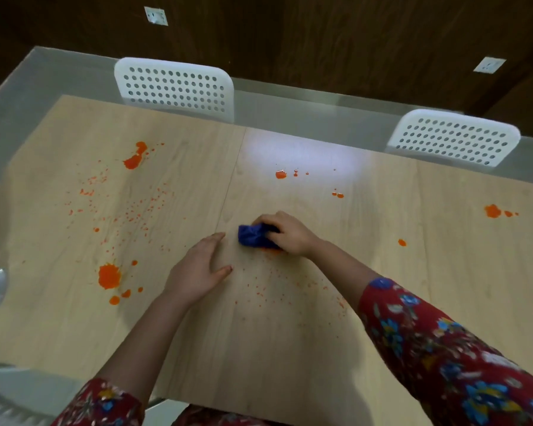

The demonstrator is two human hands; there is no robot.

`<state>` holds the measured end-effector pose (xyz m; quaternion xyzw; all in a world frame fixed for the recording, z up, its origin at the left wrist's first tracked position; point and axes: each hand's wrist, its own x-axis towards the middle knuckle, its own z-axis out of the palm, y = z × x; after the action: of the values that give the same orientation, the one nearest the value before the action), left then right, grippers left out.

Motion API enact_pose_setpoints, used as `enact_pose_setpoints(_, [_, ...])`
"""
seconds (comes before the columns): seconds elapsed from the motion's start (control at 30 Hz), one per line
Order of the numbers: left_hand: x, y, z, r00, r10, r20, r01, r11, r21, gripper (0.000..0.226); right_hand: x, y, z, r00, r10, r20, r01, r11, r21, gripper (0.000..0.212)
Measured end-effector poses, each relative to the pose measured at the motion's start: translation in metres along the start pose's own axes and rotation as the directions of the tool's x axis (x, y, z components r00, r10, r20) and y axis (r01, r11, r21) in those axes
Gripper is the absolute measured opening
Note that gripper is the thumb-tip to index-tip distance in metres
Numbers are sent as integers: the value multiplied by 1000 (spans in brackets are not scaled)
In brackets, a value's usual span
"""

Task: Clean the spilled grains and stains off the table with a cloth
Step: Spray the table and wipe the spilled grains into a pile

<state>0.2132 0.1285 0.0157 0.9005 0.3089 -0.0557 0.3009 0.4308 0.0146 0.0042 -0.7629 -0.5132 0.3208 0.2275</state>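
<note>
Blue cloth (254, 236) is sitting near the middle of the table (259, 348), bunched up under the right hand (290, 233). That hand is curling round the cloth and pressing it down on the wood. A bit of orange is peeking out from under the cloth's near edge. The left hand (197, 272) is lying flat on the table just beside the cloth, with straight fingers and nothing in it. The two hands are near each other but not touching.

Tiny orange grains (271, 287) are lying on the near side of the cloth, and more are lying far to the left. A big stain (109, 275) is sitting left of the left hand. Other stains are sitting at the far left, the far middle and the right. Two white chairs (174, 87) are standing at the far side.

I think the person is wiping the middle patch, and most of the mess is waiting. Next, the cloth needs pushing over the grains, gathering them into one heap without flicking them off the edge.
</note>
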Motion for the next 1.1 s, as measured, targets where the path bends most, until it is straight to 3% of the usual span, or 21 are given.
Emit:
enact_pose_setpoints(0.07, [-14, -1, 3, 995, 38, 93, -48, 992, 114, 92, -31, 5, 1, 999, 21, -26, -17, 990, 138, 31])
enact_pose_setpoints(0.13, [-21, -2, 6, 982, 43, 183, -88, 965, 246, 109, -56, 15, -5, 962, 142, -233, -60, 944, 325, 31])
enact_pose_setpoints(0.23, [-20, -1, 9, 971, 1, 238, -92, 925, 370, 130, -82, 40, -12, 767, 446, -461, -239, 865, 440, 33])
enact_pose_setpoints(0.3, [-18, 3, 10, 969, -12, 249, -85, 923, 375, 134, -93, 47, -5, 678, 520, -520, -335, 848, 410, 34])
enact_pose_setpoints(0.37, [-19, 5, 10, 970, -8, 242, -79, 934, 347, 135, -93, 39, 12, 680, 477, -557, -340, 878, 337, 37])
enact_pose_setpoints(0.5, [-23, 1, 9, 977, 7, 214, -66, 961, 267, 134, -73, -2, 43, 820, 312, -479, -240, 948, 207, 38])
enact_pose_setpoints(0.57, [-24, 1, 9, 978, 14, 210, -69, 964, 255, 134, -80, -11, 42, 820, 295, -491, -202, 951, 234, 37])
enact_pose_setpoints(0.67, [-23, 0, 11, 978, 8, 209, -59, 969, 238, 135, -119, 3, 21, 644, 443, -624, -225, 889, 399, 36])
enact_pose_setpoints(0.77, [-23, 1, 11, 978, 15, 207, -65, 969, 237, 135, -181, 37, 6, 429, 573, -699, -376, 816, 439, 36])
enact_pose_setpoints(0.87, [-23, 2, 10, 978, 6, 209, -56, 970, 237, 135, -233, 57, 10, 218, 713, -666, -508, 666, 547, 37])
enact_pose_setpoints(0.9, [-23, 2, 10, 978, 4, 208, -54, 970, 237, 136, -242, 61, 13, 180, 753, -634, -520, 619, 588, 38])
enact_pose_setpoints(1.0, [-25, 2, 9, 979, -6, 203, -40, 974, 223, 136, -243, 65, 24, 177, 787, -591, -504, 589, 632, 38])
enact_pose_setpoints(1.1, [-26, 4, 8, 980, -5, 201, -41, 973, 227, 136, -215, 45, 39, 271, 728, -630, -476, 670, 570, 37])
